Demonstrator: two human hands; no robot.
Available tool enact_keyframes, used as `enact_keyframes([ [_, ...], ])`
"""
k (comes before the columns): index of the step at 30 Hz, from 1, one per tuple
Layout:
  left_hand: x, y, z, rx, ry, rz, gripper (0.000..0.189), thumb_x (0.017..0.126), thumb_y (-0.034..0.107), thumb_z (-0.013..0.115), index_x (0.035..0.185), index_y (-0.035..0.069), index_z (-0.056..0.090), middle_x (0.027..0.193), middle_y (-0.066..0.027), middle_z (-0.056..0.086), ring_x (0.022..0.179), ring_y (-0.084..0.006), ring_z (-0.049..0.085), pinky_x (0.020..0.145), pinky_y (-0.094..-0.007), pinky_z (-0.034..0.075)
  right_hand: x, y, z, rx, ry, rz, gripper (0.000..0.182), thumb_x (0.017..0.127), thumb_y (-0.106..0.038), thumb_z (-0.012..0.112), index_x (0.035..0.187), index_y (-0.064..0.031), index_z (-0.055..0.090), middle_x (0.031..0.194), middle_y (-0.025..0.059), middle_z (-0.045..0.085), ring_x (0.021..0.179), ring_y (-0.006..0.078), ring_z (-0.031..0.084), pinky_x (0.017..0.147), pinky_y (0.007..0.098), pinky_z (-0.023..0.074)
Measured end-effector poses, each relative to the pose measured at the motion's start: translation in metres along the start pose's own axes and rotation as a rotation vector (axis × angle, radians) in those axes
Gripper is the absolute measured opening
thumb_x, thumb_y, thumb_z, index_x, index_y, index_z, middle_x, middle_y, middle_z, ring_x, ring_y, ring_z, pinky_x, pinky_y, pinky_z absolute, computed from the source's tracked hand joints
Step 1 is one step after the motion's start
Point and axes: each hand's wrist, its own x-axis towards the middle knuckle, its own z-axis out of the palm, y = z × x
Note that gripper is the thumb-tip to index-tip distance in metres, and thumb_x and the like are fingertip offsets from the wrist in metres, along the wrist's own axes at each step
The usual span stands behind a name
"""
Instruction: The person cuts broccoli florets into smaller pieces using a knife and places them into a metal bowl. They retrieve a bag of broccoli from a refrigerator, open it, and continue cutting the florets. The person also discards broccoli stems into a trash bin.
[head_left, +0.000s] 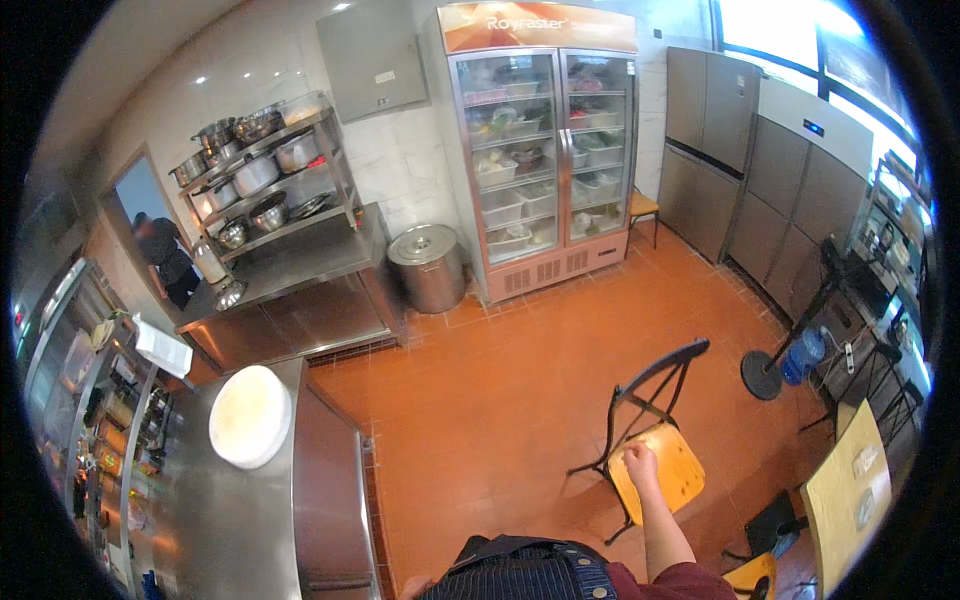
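Note:
My right hand (640, 459) is held out in front of me with its fingers curled in, and nothing shows in it. In the picture it overlaps the wooden seat (679, 465) of a folding chair with a black metal frame (616, 412); whether it touches the seat cannot be told. Only a sliver of my left hand (416, 587) shows at the bottom edge, beside my striped apron (510, 574). What its fingers do is hidden. To my left, a thick round white chopping block (250, 417) lies on a stainless steel counter (225, 517).
A glass-door display fridge (517, 169) stands ahead, beside a lidded steel stockpot (427, 266). Pots fill a rack (262, 176) above another counter (300, 251). On the right are steel refrigerators (709, 112), a fan's round base (762, 375) and a wooden table (840, 480). A person (169, 255) stands in the doorway.

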Motion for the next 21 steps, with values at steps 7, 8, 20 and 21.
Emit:
enact_keyframes([
  [7,0.15,0.136,-0.025,0.039,-0.001,-0.162,0.017,0.086,0.019,0.054,0.076,0.008,0.063,0.063,-0.0047,0.057,0.056,-0.0159,0.053,0.051,-0.0312,0.042,0.186,-0.042,0.063,-0.439,0.198,-0.371,0.011,0.074,-0.009,0.059,0.083,-0.0058,0.063,0.082,0.013,0.063,0.088,0.0311,0.057,0.084,0.0416,0.0418],
  [8,0.175,0.158,-0.032,0.059,-0.008,-0.173,0.017,0.086,0.018,0.054,0.076,0.008,0.063,0.063,-0.0048,0.057,0.055,-0.0161,0.053,0.05,-0.0316,0.042,0.197,-0.026,0.069,-0.497,0.172,-0.343,0.014,0.072,-0.007,0.058,0.085,-0.0044,0.063,0.082,0.0142,0.063,0.088,0.0329,0.056,0.088,0.0427,0.0397],
  [20,0.557,0.583,-0.048,0.312,-0.134,0.434,0.027,0.088,0.024,0.055,0.069,0.008,0.063,0.056,-0.0031,0.056,0.05,-0.0121,0.052,0.045,-0.0287,0.041,0.251,0.006,0.091,-0.721,0.142,0.248,0.013,0.075,-0.014,0.06,0.072,-0.0018,0.061,0.06,0.0168,0.059,0.058,0.0343,0.059,0.058,0.043,0.047],
  [21,0.577,0.639,-0.022,0.416,-0.104,0.469,0.026,0.089,0.026,0.055,0.072,0.007,0.065,0.058,-0.0025,0.058,0.052,-0.011,0.053,0.047,-0.0271,0.042,0.261,0.022,0.099,-0.419,0.166,0.407,0.015,0.075,-0.016,0.06,0.074,-0.0016,0.063,0.061,0.0169,0.061,0.059,0.0329,0.061,0.058,0.0416,0.0485],
])
